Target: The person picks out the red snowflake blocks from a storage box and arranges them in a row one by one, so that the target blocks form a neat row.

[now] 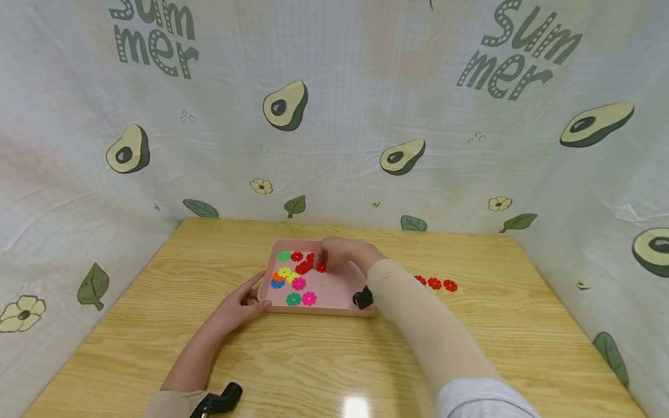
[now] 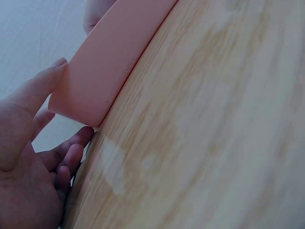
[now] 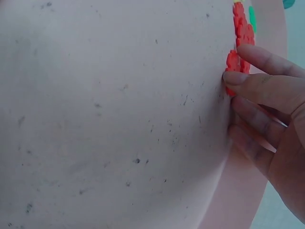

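A shallow pink tray (image 1: 340, 293) lies on the table, with flower-shaped plastic discs over its left half. My left hand (image 1: 235, 307) holds the tray's near left corner. In the left wrist view its thumb presses the tray's outer wall (image 2: 100, 67) while curled fingers meet the lower corner. Inside the tray, my right hand (image 1: 340, 252) reaches down at the far side. Its thumb and index finger pinch a red flower-shaped disc (image 3: 232, 62) in the right wrist view. More red discs (image 1: 303, 267) lie beside those fingertips.
Yellow discs (image 1: 284, 271), a blue disc (image 1: 277, 284), pink discs (image 1: 309, 298) and green discs (image 1: 294, 299) share the tray. Right of it, a row of red discs (image 1: 435, 283) lies on the wooden table (image 1: 313, 360), partly behind my right forearm. A printed cloth (image 1: 334, 128) hangs around the table.
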{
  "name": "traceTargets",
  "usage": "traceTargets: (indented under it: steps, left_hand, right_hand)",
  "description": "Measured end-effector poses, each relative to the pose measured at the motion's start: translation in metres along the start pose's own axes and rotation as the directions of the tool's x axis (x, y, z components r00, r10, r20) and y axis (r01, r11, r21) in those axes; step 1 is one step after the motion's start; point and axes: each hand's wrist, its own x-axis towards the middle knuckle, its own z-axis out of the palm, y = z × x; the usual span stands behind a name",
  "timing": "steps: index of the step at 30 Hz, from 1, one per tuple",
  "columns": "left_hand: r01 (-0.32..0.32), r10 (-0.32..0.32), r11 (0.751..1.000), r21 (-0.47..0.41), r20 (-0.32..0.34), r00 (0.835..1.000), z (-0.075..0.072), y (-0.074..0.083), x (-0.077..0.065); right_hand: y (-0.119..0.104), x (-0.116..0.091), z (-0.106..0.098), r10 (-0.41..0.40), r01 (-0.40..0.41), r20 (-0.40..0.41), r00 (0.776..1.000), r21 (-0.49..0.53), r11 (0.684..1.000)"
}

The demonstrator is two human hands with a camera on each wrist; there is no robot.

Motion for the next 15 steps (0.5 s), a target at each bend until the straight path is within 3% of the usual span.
traceTargets:
  steps: [15]
  left_hand:
    - [-0.012,0.012,1.0,0.006,-0.002,1.0,-0.0004,-0.0028,0.0016]
  right_hand:
    - [-0.0054,-0.0027,0.0016,0.001,-0.001,0.005,1.0,0.013,1.0]
